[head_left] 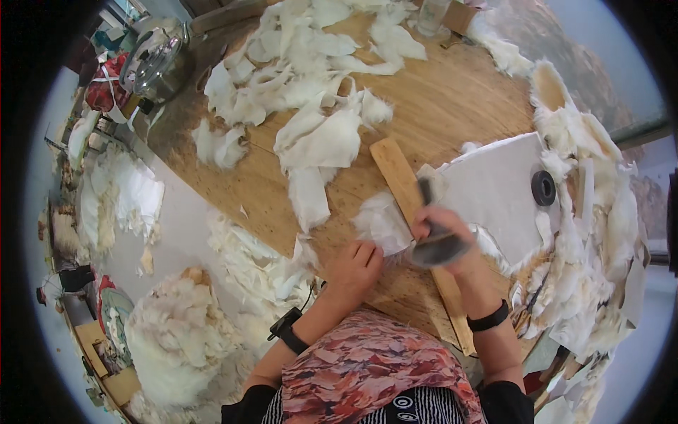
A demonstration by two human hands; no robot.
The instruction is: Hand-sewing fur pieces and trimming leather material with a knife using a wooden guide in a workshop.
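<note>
White furry piece point(383, 219), centre of frame, lies on the table point(459, 99) just left of a slanting wooden strip point(395, 177). Right hand point(459, 225): grip closed round a dark round-ended tool point(441, 249), motion-blurred; contact with the strip cannot be told. Left hand point(355, 272): fingers bent at the piece's lower edge; pinching or only pressing, cannot tell. Judgement: keep the piece flat, pressure even, left fingertips clear of the tool. Edges: table's left edge slants from upper left toward lower centre. Room: bare wood at upper right; a pale sheet point(487, 191) bearing a black ring point(537, 189) limits rightward sweeps.
</note>
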